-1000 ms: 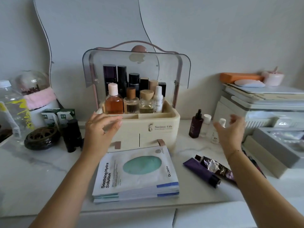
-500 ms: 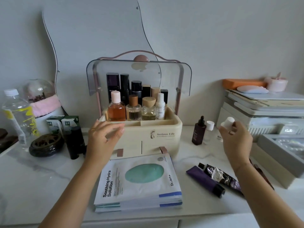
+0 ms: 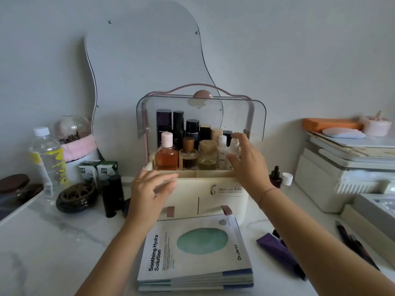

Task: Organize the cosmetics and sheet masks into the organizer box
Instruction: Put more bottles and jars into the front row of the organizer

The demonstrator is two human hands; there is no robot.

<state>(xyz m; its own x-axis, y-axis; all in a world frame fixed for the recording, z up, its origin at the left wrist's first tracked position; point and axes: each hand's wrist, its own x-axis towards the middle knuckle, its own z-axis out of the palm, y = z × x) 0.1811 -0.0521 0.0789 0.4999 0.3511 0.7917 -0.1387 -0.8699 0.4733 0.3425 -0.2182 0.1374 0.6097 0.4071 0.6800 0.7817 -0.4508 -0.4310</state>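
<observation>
The cream organizer box stands mid-table with its clear lid raised and several bottles inside. My right hand grips a small white bottle at the right end of the front row, over the box's top tray. My left hand rests flat against the box's front left corner, fingers apart, holding nothing. A stack of sheet masks lies in front of the box. A purple tube lies to the right, partly under my forearm.
A dark dropper bottle and a white-capped bottle stand right of the box. A black tube, a dark round burner, small green boxes and a water bottle stand left. Stacked books and trays fill the right.
My right hand picked up the small white bottle from the table right of the box and carried it left into the box's front row. My left hand stayed at the box's front left.
</observation>
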